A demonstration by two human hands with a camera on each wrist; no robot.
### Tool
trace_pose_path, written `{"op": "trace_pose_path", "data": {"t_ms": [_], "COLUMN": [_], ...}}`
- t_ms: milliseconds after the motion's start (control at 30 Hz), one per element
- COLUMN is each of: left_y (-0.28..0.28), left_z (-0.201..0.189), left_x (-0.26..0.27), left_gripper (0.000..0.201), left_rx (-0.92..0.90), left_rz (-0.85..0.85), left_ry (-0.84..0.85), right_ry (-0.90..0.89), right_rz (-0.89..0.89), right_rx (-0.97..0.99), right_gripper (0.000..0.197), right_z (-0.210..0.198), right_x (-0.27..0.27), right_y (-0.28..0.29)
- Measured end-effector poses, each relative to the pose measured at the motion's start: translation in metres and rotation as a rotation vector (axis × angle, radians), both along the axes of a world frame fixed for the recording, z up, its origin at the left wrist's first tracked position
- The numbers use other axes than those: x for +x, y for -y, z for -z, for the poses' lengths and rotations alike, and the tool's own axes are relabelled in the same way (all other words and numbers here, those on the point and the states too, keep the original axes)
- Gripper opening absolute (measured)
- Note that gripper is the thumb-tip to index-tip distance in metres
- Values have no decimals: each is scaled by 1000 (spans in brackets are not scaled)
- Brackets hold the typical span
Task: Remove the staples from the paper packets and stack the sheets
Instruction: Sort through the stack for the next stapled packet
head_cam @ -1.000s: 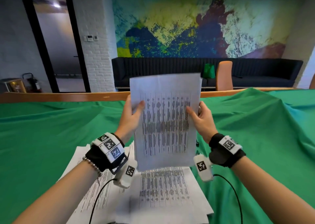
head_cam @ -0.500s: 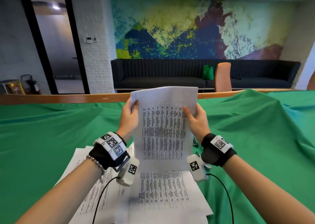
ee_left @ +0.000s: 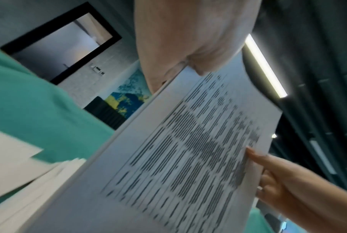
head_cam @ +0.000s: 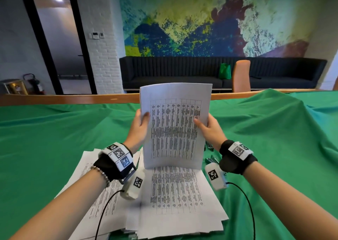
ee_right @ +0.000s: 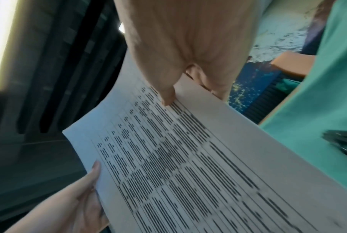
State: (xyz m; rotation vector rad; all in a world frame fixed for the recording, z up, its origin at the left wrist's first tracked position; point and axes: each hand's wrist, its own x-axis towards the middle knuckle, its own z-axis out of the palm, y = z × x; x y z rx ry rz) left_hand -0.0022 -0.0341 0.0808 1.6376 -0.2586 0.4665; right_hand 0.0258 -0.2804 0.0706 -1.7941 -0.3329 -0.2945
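Both grips clamp the sheets (head_cam: 175,126): left hand (head_cam: 140,128) and right hand (head_cam: 208,130) pinch opposite side edges. I've dropped their bottom edge onto the stack (head_cam: 164,203) since half a second ago; squaring up, release likely next.

The held packet (head_cam: 174,124) stands upright on the sheet stack (head_cam: 175,199), between the left hand (head_cam: 138,130) and right hand (head_cam: 210,132), on the table (head_cam: 45,139).

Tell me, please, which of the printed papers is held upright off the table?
The packet gripped by the left hand and right hand; the other sheets lie flat beneath it.
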Motion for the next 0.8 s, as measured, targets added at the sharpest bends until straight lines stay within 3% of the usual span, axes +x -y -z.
{"op": "trace_pose_path", "data": {"t_ms": [100,233,333,467,800], "left_y": [1,5,8,11,9], "left_z": [22,50,50,26,-28], "left_x": [2,1,-2,0,13], "left_gripper": [56,63,60,66,32], "left_rx": [35,25,7,19,-49], "left_rz": [-5,-11,-16,-53,-104], "left_ry": [-120,-252,-236,-126,71], "right_ry": [-72,-167,-182,-111,126], "right_rz": [-10,-8,3,14,19], "right_rx": [16,32,100,135,194], "right_gripper": [44,42,35,25,31], "right_z": [17,45,51,31,-36], "right_x": [-2,-4,-4,-3,1], "right_y": [-1,-1,-1,0,-4]}}
